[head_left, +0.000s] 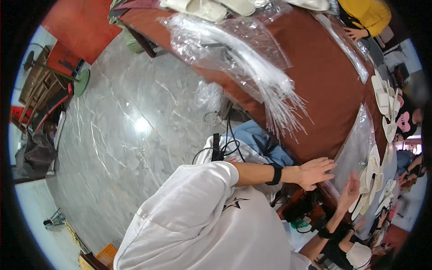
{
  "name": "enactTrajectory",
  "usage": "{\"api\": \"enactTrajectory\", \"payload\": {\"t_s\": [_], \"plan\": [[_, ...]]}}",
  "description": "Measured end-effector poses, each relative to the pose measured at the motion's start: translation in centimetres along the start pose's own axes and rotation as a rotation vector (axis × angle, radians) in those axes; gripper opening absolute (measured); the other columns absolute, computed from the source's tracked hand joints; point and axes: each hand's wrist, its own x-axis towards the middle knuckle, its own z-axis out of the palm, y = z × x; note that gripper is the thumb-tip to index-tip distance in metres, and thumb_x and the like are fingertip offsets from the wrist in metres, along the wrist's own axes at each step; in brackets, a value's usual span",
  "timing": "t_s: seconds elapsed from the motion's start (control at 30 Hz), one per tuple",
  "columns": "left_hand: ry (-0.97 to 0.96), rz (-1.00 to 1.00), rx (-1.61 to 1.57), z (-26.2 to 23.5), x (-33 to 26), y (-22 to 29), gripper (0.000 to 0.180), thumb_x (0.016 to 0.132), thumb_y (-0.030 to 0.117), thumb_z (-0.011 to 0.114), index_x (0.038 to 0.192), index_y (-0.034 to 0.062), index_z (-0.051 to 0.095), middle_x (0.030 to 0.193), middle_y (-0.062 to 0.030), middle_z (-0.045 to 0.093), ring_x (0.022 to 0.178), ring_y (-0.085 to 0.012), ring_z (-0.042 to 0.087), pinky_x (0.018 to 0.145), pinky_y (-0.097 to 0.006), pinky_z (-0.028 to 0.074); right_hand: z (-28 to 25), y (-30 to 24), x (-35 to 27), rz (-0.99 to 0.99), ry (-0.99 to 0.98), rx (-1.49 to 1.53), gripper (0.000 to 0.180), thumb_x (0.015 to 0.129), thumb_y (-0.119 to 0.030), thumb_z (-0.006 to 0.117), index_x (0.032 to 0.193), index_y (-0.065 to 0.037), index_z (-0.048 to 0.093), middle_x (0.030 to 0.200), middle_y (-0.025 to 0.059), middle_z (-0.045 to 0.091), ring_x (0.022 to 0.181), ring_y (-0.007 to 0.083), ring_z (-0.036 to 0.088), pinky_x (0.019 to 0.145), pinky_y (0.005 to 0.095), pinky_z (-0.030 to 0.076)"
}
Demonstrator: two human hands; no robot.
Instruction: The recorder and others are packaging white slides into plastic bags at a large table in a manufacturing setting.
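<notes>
Left hand (315, 172) flat, fingers spread forward; right hand (350, 192) raised, fingers loosely open, forearms extended

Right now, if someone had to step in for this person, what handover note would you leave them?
Left hand: open, flat on the edge of the brown table, at the clear plastic bag.
Right hand: open, fingers raised at the lower edge of that bag, gripping nothing clearly.
White slippers lie stacked just beyond the bag; another slipper pile sits farther along. A bundle of clear bags lies mid-table.
Done: nothing bagged that can be seen.
Left: the slippers remain loose.
</notes>
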Motion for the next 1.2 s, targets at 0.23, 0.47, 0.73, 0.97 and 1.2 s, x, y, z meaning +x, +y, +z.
{"api": "enactTrajectory", "payload": {"t_s": [0.23,0.47,0.73,0.97,1.2], "plan": [[0.173,-0.079,-0.037,-0.4,-3.8,4.1,0.061,0.067,0.020,0.075,0.123,0.0041,0.055,0.135,-0.0250,0.039,0.129,-0.0413,0.036,0.109,-0.047,0.030,3.9,-6.6,-2.9,-0.073,-0.143,-0.305,0.028,0.094,-0.011,0.058,0.119,0.002,0.060,0.115,0.0131,0.061,0.109,0.0242,0.057,0.097,0.0347,0.042],[-0.181,-0.154,-0.360,-7.3,-8.2,5.3,0.041,0.075,0.019,0.070,0.112,0.0054,0.059,0.108,-0.0180,0.056,0.101,-0.0400,0.058,0.083,-0.050,0.046,5.8,-8.1,-2.1,-0.199,-0.169,-0.294,0.025,0.093,-0.009,0.059,0.116,0.002,0.061,0.114,0.0135,0.062,0.108,0.0268,0.057,0.097,0.0360,0.042],[-0.175,-0.628,-0.256,-17.1,-22.9,-0.9,0.032,0.086,0.023,0.060,0.112,0.0045,0.064,0.105,-0.0209,0.065,0.100,-0.0386,0.061,0.083,-0.046,0.048,9.5,-15.5,-1.5,-0.312,-0.197,-0.253,0.022,0.091,-0.005,0.060,0.112,-0.003,0.065,0.112,0.0113,0.063,0.106,0.0259,0.059,0.098,0.0352,0.042],[-0.226,-1.083,-0.201,-12.6,-30.0,-12.6,0.034,0.092,0.028,0.053,0.118,0.0082,0.061,0.112,-0.0212,0.064,0.102,-0.0376,0.061,0.087,-0.045,0.047,12.3,-16.9,1.0,-0.262,-0.343,-0.215,0.029,0.088,-0.006,0.060,0.117,-0.002,0.060,0.119,0.0175,0.056,0.113,0.0336,0.054,0.099,0.0403,0.041],[-0.306,-0.979,0.038,-4.5,-30.9,-28.0,0.062,0.086,0.040,0.063,0.142,0.0197,0.042,0.134,-0.0170,0.053,0.097,-0.0387,0.063,0.085,-0.042,0.051,16.5,-15.7,4.5,-0.270,-0.478,-0.296,0.050,0.091,-0.025,0.063,0.130,0.003,0.049,0.138,0.0228,0.038,0.132,0.0434,0.033,0.107,0.0544,0.029]]}}
